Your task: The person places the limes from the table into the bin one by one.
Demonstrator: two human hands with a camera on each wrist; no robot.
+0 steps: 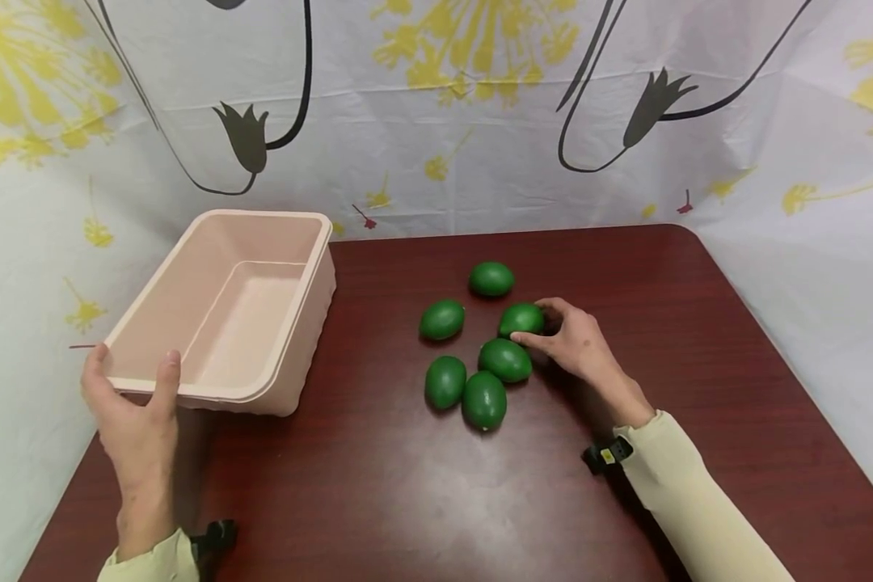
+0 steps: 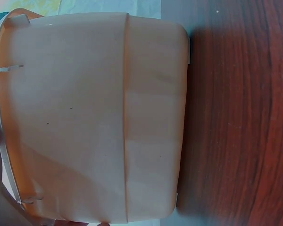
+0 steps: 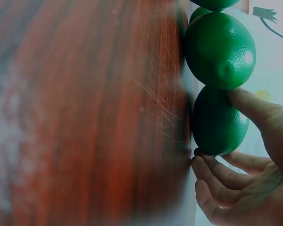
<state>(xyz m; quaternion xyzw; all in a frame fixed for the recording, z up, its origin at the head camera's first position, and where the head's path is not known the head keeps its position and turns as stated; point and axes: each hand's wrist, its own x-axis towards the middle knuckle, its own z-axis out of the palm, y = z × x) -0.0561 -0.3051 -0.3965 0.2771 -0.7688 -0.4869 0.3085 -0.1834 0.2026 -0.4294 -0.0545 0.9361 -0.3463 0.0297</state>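
At the left of the head view stands a pale pink plastic bin [image 1: 313, 323], and its outer wall [image 2: 70, 117] fills much of the left wrist view. My left hand [image 1: 137, 428] grips the bin's near left corner, thumb over the rim. On the right, my right hand [image 1: 582, 343] holds a green lime [image 1: 521, 320] between thumb and fingers. From the right wrist, that lime [image 3: 219, 125] shows low over the table, thumb on one side and fingertips at its end. Just nearer lies another lime [image 1: 505, 360], close against the held one.
Several more limes lie loosely grouped mid-table, among them a far lime [image 1: 491, 279], a left lime [image 1: 442, 320] and a near lime [image 1: 484, 401]. The dark red wooden table [image 1: 378, 501] ends at a white patterned cloth [image 1: 436, 145] behind.
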